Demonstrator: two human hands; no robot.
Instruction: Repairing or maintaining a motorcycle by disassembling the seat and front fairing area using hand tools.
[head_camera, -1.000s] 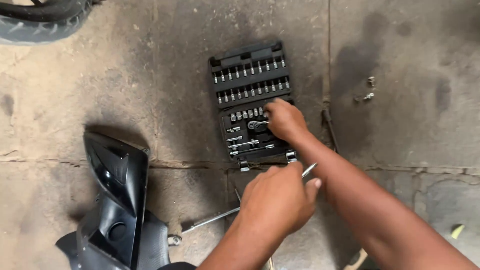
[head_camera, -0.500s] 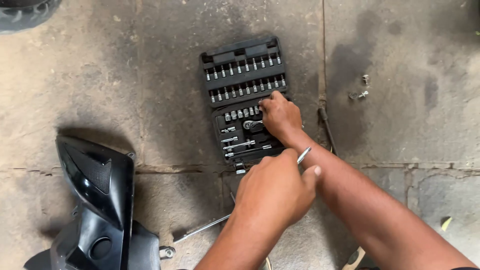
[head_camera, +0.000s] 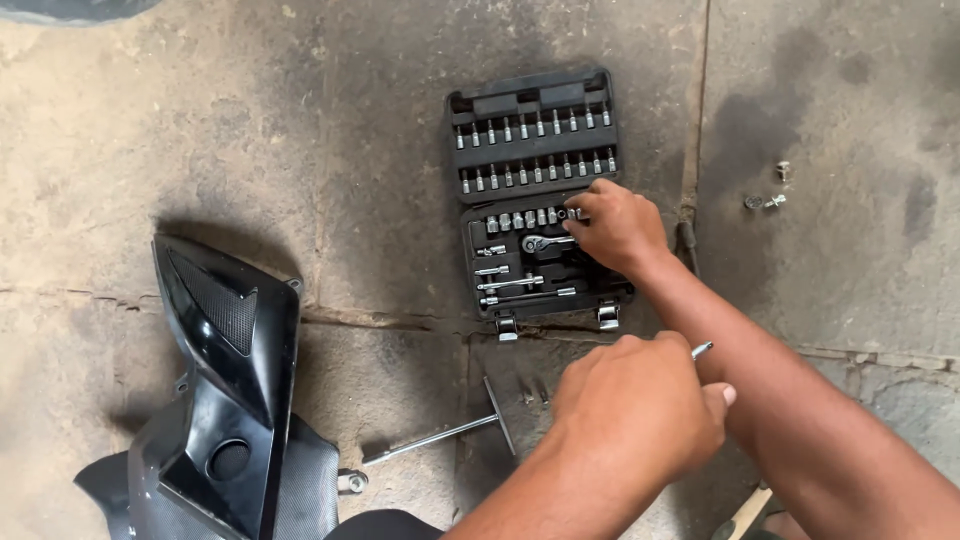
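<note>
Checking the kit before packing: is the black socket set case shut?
No, the socket set case lies open on the concrete floor, its bits and sockets showing.

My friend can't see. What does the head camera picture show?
A person's right hand reaches into an open black socket set case on a concrete floor. The left hand grips a thin metal tool; a black plastic panel lies to the left.

Right hand (head_camera: 615, 228) perhaps higher, at sockets (head_camera: 530, 218)
</note>
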